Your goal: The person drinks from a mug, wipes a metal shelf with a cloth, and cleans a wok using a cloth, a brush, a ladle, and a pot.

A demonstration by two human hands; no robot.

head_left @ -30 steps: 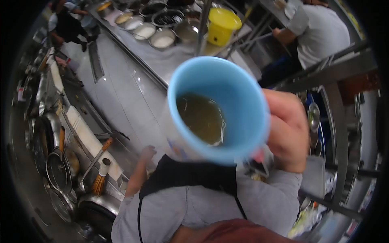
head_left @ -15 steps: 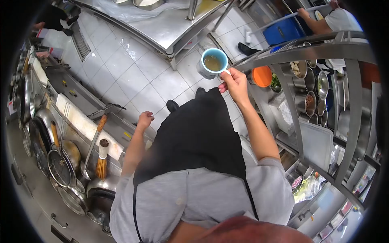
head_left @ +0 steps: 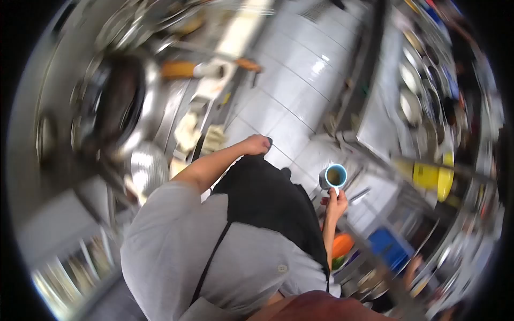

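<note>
My right hand point(head_left: 336, 202) grips the handle of a light blue mug point(head_left: 324, 178), out in front of my apron on the right. The mug is upright, with a yellowish-brown liquid point(head_left: 334, 177) inside. My left hand point(head_left: 257, 144) has its fingers curled closed, over the far edge of the black apron point(head_left: 267, 192); nothing shows in it. A dark patch beside those fingers seems to be a shoe tip on the floor, though blur makes this uncertain.
On the left runs a blurred metal cooking line with a large wok point(head_left: 120, 101), a wooden-handled tool point(head_left: 179, 69) and folded cloths point(head_left: 187, 131). A steel counter point(head_left: 383, 115) with bowls stands to the right. A blue bin point(head_left: 390, 247) and orange container point(head_left: 342, 244) sit lower right.
My view and body have turned to the left, blurring the surroundings. The mug stays in my right hand. My left hand has come forward over the apron's edge, its fingers more closed.
</note>
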